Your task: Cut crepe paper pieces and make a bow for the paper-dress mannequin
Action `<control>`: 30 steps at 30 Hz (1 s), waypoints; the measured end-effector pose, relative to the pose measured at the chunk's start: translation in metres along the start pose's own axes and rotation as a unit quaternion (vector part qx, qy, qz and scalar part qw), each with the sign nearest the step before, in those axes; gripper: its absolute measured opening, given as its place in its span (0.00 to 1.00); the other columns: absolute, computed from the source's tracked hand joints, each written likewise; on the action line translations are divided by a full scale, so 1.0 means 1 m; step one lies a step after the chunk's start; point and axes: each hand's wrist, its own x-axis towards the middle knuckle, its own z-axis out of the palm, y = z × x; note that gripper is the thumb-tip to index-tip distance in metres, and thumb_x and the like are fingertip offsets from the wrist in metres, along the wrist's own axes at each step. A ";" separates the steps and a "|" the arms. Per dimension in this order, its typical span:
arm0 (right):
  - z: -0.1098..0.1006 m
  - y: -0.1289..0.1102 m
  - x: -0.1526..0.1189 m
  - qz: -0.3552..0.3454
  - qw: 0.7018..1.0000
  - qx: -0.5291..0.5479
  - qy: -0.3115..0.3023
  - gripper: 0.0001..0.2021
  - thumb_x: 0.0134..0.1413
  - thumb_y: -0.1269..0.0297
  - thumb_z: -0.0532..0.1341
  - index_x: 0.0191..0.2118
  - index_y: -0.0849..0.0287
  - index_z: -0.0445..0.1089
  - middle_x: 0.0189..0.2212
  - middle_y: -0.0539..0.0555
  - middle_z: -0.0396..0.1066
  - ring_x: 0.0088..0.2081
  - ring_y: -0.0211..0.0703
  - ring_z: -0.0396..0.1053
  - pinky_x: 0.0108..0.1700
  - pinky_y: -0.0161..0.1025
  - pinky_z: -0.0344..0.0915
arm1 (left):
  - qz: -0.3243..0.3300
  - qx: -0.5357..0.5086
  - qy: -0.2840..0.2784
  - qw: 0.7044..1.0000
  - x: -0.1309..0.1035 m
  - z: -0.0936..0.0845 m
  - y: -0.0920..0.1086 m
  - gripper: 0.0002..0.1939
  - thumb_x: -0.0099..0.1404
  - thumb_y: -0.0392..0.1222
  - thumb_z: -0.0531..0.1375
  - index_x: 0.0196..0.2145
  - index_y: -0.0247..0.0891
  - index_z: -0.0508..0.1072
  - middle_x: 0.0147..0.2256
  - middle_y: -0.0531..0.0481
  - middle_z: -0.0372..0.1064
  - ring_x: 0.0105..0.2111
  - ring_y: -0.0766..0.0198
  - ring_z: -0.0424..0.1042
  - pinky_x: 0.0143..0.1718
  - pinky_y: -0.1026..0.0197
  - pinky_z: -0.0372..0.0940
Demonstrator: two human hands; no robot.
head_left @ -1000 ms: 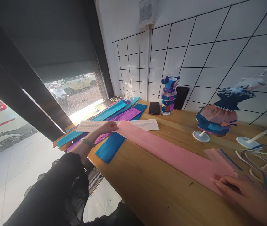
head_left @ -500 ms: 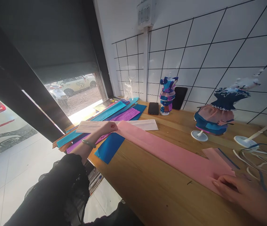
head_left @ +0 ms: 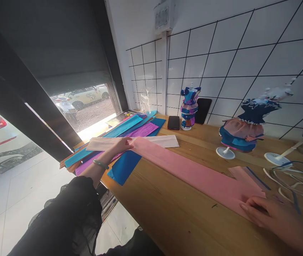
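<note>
Pinching the far left end of the pink strip [head_left: 188,167] in the left hand [head_left: 126,143], grasping its near right end in the right hand [head_left: 263,211]. Stretched slantwise over the desk [head_left: 162,199], partly covering the pale strip [head_left: 168,141].

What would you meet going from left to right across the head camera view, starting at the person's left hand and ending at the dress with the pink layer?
Left hand, flat black phone, small frilly dress, leaning black device, dress with the pink layer.
</note>
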 end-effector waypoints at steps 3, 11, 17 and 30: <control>0.003 0.002 0.000 0.000 0.999 0.003 -0.053 0.20 0.53 0.51 0.49 0.14 0.52 0.56 0.15 0.55 0.65 0.21 0.49 0.65 0.27 0.46 0.56 | -0.006 0.001 0.001 1.000 0.000 -0.001 -0.001 0.30 0.50 0.52 0.59 0.49 0.35 0.65 0.26 0.53 0.65 0.26 0.65 0.64 0.26 0.64 0.57; 0.010 0.012 0.000 0.015 1.000 0.019 -0.018 0.19 0.50 0.50 0.50 0.13 0.52 0.56 0.15 0.55 0.64 0.21 0.50 0.63 0.27 0.46 0.55 | -0.014 0.004 0.005 1.000 0.002 0.002 -0.004 0.30 0.51 0.53 0.59 0.49 0.34 0.66 0.25 0.54 0.64 0.25 0.66 0.63 0.26 0.64 0.56; -0.012 -0.004 -0.005 0.029 0.997 0.009 -0.070 0.17 0.51 0.54 0.50 0.16 0.55 0.59 0.15 0.53 0.64 0.22 0.45 0.61 0.25 0.41 0.53 | -0.008 -0.002 -0.008 1.000 0.008 0.003 -0.009 0.29 0.50 0.53 0.59 0.48 0.35 0.66 0.22 0.56 0.61 0.23 0.67 0.61 0.25 0.65 0.54; -0.030 -0.015 -0.012 0.057 0.988 0.043 -0.137 0.15 0.52 0.56 0.51 0.21 0.58 0.61 0.19 0.49 0.64 0.23 0.39 0.62 0.25 0.35 0.52 | 0.001 0.034 -0.018 0.999 0.018 0.003 -0.020 0.30 0.50 0.56 0.58 0.48 0.37 0.67 0.20 0.57 0.59 0.22 0.67 0.59 0.23 0.66 0.52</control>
